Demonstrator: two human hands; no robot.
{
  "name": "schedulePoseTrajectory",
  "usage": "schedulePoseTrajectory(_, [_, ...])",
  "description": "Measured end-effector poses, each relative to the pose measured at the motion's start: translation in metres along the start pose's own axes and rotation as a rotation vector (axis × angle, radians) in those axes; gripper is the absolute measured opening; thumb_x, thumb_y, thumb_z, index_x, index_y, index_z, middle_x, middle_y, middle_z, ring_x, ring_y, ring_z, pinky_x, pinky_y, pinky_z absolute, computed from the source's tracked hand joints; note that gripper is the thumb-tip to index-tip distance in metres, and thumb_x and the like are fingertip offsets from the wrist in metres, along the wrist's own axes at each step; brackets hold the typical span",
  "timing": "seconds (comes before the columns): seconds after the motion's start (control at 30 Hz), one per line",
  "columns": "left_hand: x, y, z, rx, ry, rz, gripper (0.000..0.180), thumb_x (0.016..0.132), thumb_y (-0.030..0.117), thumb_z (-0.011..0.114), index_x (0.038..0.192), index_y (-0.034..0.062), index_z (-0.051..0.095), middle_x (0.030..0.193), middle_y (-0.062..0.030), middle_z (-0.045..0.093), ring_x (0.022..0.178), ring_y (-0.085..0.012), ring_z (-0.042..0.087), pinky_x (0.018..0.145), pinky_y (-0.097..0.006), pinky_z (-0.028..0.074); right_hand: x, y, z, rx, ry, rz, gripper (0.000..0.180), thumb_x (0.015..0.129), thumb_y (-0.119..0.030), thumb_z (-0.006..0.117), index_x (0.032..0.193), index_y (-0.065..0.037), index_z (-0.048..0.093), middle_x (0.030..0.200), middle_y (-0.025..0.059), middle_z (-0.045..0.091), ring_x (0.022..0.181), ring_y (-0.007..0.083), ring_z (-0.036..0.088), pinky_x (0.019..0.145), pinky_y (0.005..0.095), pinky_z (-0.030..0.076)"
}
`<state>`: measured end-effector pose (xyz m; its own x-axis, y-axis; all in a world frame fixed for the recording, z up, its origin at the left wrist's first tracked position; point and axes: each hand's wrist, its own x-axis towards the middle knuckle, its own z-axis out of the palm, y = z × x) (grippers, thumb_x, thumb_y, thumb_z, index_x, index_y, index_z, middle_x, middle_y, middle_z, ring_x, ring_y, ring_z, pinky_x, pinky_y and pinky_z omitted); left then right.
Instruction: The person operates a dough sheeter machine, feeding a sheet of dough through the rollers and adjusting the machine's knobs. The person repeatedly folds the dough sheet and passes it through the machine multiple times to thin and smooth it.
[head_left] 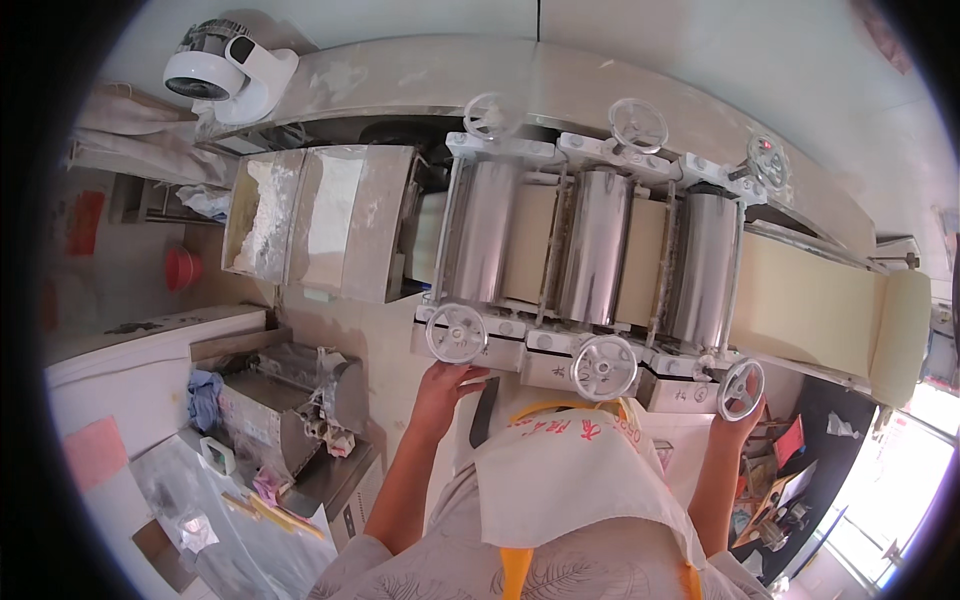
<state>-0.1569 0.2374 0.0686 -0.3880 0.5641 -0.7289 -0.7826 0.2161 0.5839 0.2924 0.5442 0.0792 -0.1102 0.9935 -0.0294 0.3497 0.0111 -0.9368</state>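
- The left hand [447,385] reaches up to the left handwheel [456,333] on the near side of a dough-rolling machine [590,250]; its fingers curl at the wheel's lower rim and touch it, though how firm the grip is cannot be told.
- The right hand [742,412] sits just under the right handwheel [741,389], fingers wrapped on its lower edge, grasping it.
- Between the two, a middle handwheel [603,367] stands untouched on the same front rail.
- Behind the wheels, three shiny steel rollers [594,260] stand side by side, with a pale dough sheet [806,300] running through them and out to the right, where it winds onto a thick roll [900,335].
- Three more small handwheels [638,124] line the far side of the machine.
- To the left, a floury hopper [262,212] feeds the rollers.
- A white fan [218,72] sits at the upper left.
- A smaller metal machine [300,395] stands at lower left, beside a blue cloth [203,395].
- The person wears a white apron [570,470].
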Motion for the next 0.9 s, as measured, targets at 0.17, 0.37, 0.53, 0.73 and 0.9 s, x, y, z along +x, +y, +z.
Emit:
schedulePoseTrajectory(0.17, [0.003,0.002,-0.001,0.085,-0.014,0.036,0.038,0.103,0.021,0.064,0.133,-0.0017,0.059,0.125,-0.0129,0.068,0.117,-0.0282,0.067,0.1,-0.046,0.056,0.007,0.041,-0.013,0.354,-0.071,0.001,0.044,0.102,-0.017,0.06,0.143,-0.007,0.048,0.148,0.0168,0.057,0.139,0.0303,0.053,0.115,0.0449,0.046])
schedulePoseTrajectory(0.37, [0.007,-0.002,-0.01,0.022,-0.028,0.046,0.041,0.1,0.018,0.069,0.135,-0.0003,0.058,0.128,-0.0108,0.067,0.116,-0.0267,0.066,0.102,-0.047,0.055,0.002,0.007,0.012,0.22,-0.059,-0.18,0.037,0.104,-0.022,0.058,0.138,-0.009,0.056,0.145,0.0172,0.059,0.128,0.0277,0.061,0.108,0.0408,0.05])
schedulePoseTrajectory(0.53, [0.009,-0.001,-0.009,-0.019,-0.044,0.044,0.04,0.099,0.016,0.068,0.135,0.001,0.057,0.127,-0.0095,0.066,0.116,-0.0267,0.066,0.102,-0.049,0.054,0.004,-0.027,0.036,0.254,0.122,0.066,0.048,0.106,-0.042,0.042,0.12,-0.001,0.062,0.111,0.0063,0.064,0.099,0.0153,0.061,0.086,0.0314,0.052])
schedulePoseTrajectory(0.73, [0.008,0.001,-0.007,-0.039,-0.039,0.034,0.036,0.1,0.015,0.067,0.132,0.0021,0.058,0.123,-0.0071,0.067,0.114,-0.0253,0.066,0.103,-0.049,0.053,0.003,-0.043,0.044,0.385,0.146,0.144,0.049,0.104,-0.044,0.043,0.119,-0.002,0.062,0.106,0.0053,0.063,0.096,0.0162,0.061,0.084,0.0318,0.051])
schedulePoseTrajectory(0.9, [0.006,0.004,-0.002,-0.049,-0.033,0.033,0.032,0.1,0.014,0.067,0.129,0.0036,0.059,0.119,-0.0053,0.067,0.112,-0.0243,0.066,0.104,-0.05,0.053,0.003,-0.046,0.049,0.335,0.207,0.141,0.05,0.103,-0.047,0.045,0.118,-0.002,0.061,0.103,0.006,0.062,0.092,0.0174,0.062,0.081,0.0324,0.053])
